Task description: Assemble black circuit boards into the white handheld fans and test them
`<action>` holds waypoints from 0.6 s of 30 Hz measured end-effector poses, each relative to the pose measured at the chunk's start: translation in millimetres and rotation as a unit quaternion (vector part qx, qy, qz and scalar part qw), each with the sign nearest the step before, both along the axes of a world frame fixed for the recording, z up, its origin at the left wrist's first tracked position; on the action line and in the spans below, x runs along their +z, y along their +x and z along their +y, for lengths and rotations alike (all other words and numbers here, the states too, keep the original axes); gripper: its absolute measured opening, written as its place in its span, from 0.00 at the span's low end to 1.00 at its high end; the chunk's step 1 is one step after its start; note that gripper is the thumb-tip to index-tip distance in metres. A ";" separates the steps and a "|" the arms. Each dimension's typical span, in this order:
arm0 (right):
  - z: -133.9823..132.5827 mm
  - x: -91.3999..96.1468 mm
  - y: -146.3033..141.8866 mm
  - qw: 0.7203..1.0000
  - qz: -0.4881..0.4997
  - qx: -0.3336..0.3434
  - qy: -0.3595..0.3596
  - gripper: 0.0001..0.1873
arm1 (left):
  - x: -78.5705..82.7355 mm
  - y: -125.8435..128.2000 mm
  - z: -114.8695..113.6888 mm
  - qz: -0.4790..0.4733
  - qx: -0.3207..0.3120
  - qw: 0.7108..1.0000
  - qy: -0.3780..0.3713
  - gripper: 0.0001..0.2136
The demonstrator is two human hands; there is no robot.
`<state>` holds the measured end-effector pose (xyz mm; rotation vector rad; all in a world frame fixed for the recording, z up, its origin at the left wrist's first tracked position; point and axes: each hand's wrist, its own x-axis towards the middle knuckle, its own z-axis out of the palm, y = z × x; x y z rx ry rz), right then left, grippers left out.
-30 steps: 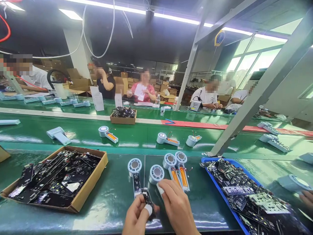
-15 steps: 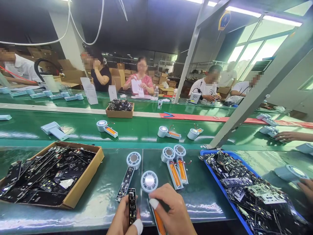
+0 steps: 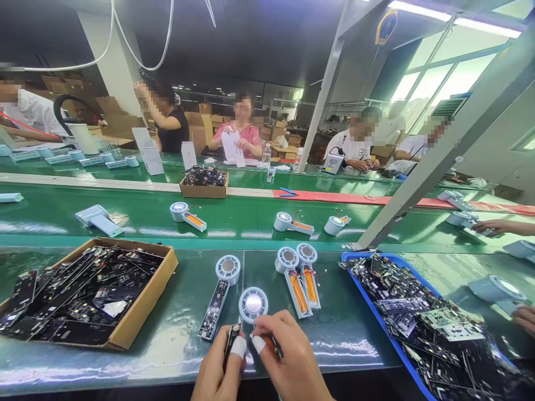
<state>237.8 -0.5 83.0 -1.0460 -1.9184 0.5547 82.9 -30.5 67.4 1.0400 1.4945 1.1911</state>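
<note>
The left hand [image 3: 217, 365] and right hand [image 3: 290, 359] have drawn together at the near edge of the green assembly belt [image 3: 175, 356], the left pinching a narrow black circuit board [image 3: 231, 344], the right pinching an orange-wired part [image 3: 271, 341], just below a round pale-blue housing [image 3: 253, 304]

A dark ceiling [image 3: 217, 33] spans the factory room, with long strip lights [image 3: 453, 15] running toward the right. White hoses [image 3: 140, 53] loop down from above at the left, in front of a square white pillar [image 3: 109, 67]. Cardboard boxes [image 3: 213, 123] stand stacked along the far side, and metal shelving [image 3: 288, 106] lines the back wall. On the right, tall windows [image 3: 455, 72] let in bright daylight above a wall-mounted air conditioner [image 3: 447, 106]. A pale steel post [image 3: 324, 94] rises between long green conveyor benches [image 3: 125, 209], and a grey diagonal beam [image 3: 455, 139] crosses the near right.
</note>
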 end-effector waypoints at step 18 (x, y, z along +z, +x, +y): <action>1.4 -0.8 -6.7 0.996 -0.019 0.043 0.072 0.16 | 8.1 -5.7 11.7 -0.026 -0.022 0.999 0.022 0.16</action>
